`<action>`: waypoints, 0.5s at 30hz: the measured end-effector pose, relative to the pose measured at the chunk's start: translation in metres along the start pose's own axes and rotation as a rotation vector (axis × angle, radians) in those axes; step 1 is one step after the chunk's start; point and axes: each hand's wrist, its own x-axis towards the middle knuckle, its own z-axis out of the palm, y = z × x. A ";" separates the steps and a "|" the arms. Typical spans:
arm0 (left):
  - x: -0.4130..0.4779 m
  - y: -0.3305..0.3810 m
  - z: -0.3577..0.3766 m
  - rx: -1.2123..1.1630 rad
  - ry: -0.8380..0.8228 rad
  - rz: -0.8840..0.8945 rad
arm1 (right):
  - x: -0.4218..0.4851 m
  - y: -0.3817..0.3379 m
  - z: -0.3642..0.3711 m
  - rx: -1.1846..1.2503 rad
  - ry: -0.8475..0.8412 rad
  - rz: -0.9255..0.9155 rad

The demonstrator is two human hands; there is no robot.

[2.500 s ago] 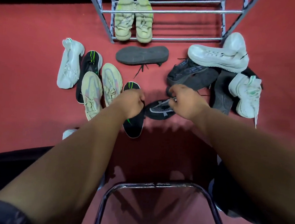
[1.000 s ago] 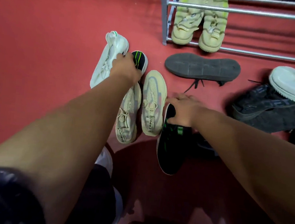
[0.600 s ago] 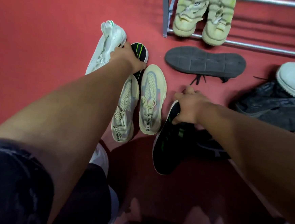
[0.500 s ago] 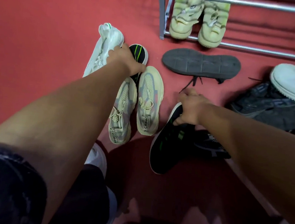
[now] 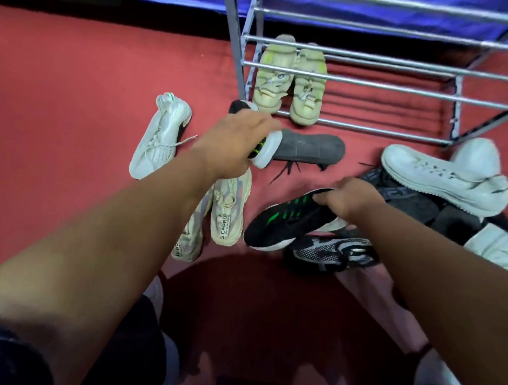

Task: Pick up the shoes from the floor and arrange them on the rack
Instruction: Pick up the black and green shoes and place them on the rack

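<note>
Carrying a matched pair to the rack (image 5: 376,84) looks like the step in hand. The left hand (image 5: 235,143) has its fingers curled over a white-soled black shoe (image 5: 265,150), held above the red floor (image 5: 72,87) just in front of the rack's lower left corner. The right hand (image 5: 351,197) pinches the striped black shoe (image 5: 290,222) at its collar, toe drooping low beside a black-and-white knit shoe (image 5: 330,253); whether that toe is off the floor I cannot tell. To do this well, level the drooping toe first, then set both shoes side by side on the bottom rails just right of the pale yellow pair (image 5: 288,82) resting there. Soles should span two rails so neither tips through, and the path should pass above the overturned grey shoe (image 5: 308,146) lying before the rack.
</note>
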 end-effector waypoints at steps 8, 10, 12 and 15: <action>-0.060 0.072 0.061 0.301 -0.280 0.198 | -0.042 0.047 -0.003 0.305 0.100 0.245; -0.079 0.085 0.081 0.158 -0.254 -0.085 | -0.048 0.058 0.015 0.402 -0.009 0.280; -0.093 0.101 0.102 -0.059 -0.151 -0.471 | -0.052 0.065 0.034 0.447 -0.081 0.316; -0.094 0.124 0.115 -0.361 -0.161 -0.901 | -0.060 0.064 0.056 0.516 -0.181 0.388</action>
